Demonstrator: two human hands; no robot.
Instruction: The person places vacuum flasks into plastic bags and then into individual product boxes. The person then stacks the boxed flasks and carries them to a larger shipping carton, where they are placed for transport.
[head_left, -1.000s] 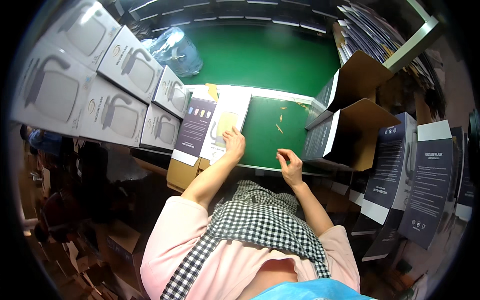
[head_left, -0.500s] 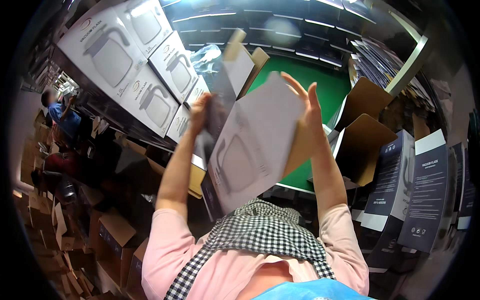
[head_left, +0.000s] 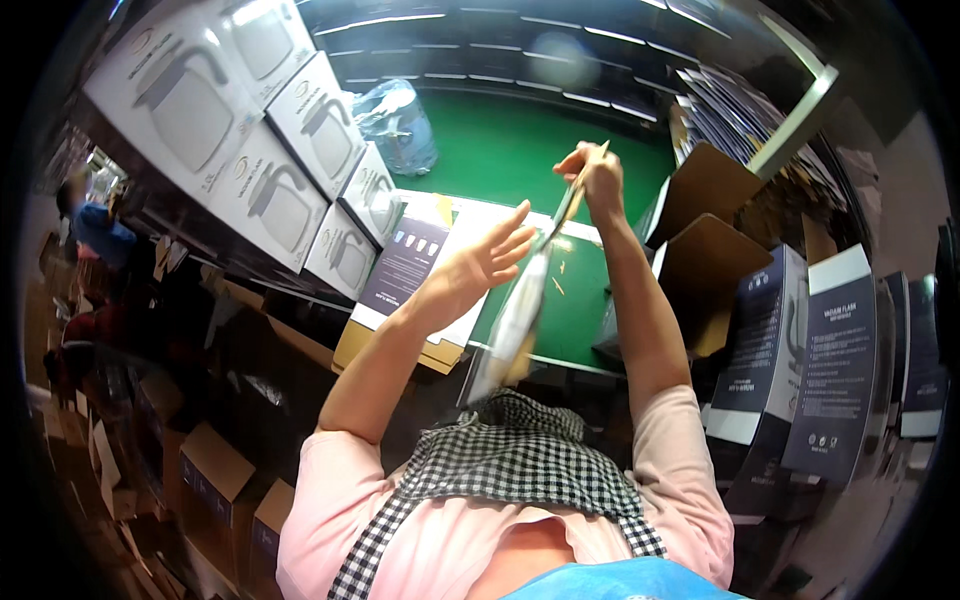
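Note:
A flattened carton [head_left: 520, 310] hangs nearly edge-on in front of my apron, its lower part smeared by motion. My right hand [head_left: 597, 180] pinches its upper end above the green table. Just left of the carton, my left hand [head_left: 487, 262] is open with its fingers stretched out and nothing in them. Under the left forearm lies a flat dark-and-white printed carton [head_left: 407, 255] with brown flaps, at the near left edge of the green table [head_left: 500, 150].
White flask boxes [head_left: 190, 110] are stacked at the left. A clear plastic bag [head_left: 397, 125] sits behind them. Open brown-lined cartons [head_left: 700, 270] stand at the right, beside dark printed cartons [head_left: 835, 360]. A person in blue [head_left: 100, 235] is at the far left.
The carton has turned from broad side to nearly edge-on. My left hand has let go of it and opened. My right hand now grips its upper end.

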